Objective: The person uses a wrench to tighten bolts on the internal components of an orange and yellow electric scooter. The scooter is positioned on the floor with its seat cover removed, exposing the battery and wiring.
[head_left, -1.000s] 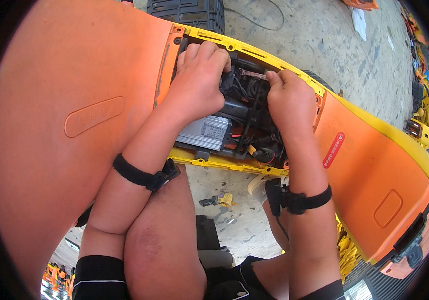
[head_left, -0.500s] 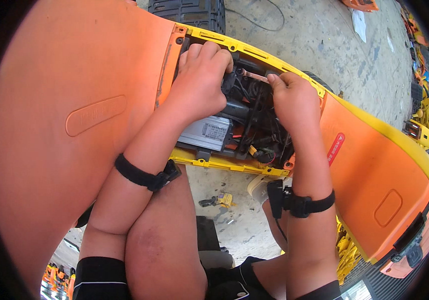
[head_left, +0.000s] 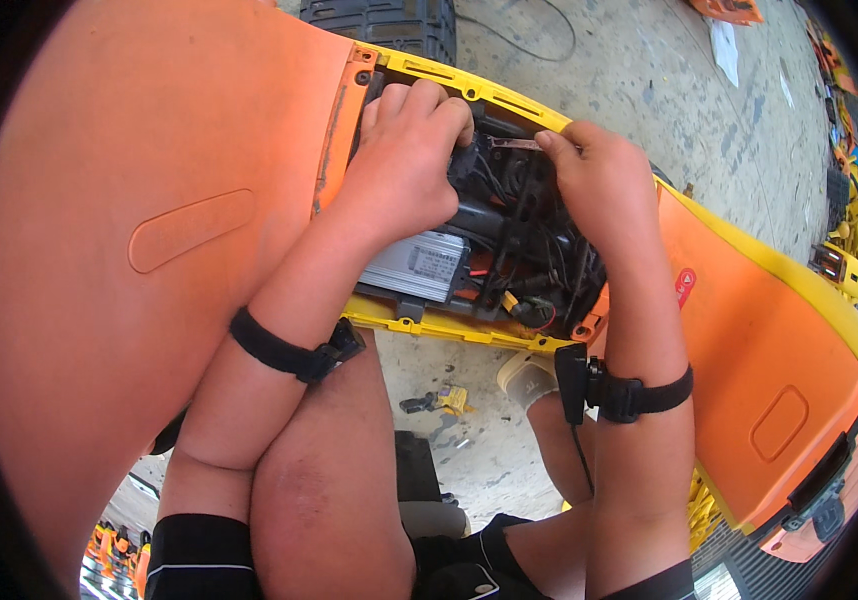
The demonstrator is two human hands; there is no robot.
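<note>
My right hand (head_left: 604, 180) pinches the end of a small metal wrench (head_left: 515, 144). The wrench lies nearly level, its far end in among black parts beside my left fingers. My left hand (head_left: 404, 150) is curled over the left part of the open vehicle compartment, fingers closed round something dark that its own back hides. Below my left wrist sits a silver finned metal box (head_left: 414, 268) with a white label. Black tubes, cables and a yellow connector (head_left: 511, 302) fill the space to its right.
Orange body panels flank the compartment, a large one (head_left: 189, 120) left and another (head_left: 749, 350) right. A yellow frame edge (head_left: 539, 112) runs along its far side. A black tyre (head_left: 379, 30) stands beyond. On the floor near my legs lies a yellow and black piece (head_left: 452, 401).
My right hand and forearm have moved right and slightly up, and the wrench has swung from a slant to almost level. My left hand stays nearly in place.
</note>
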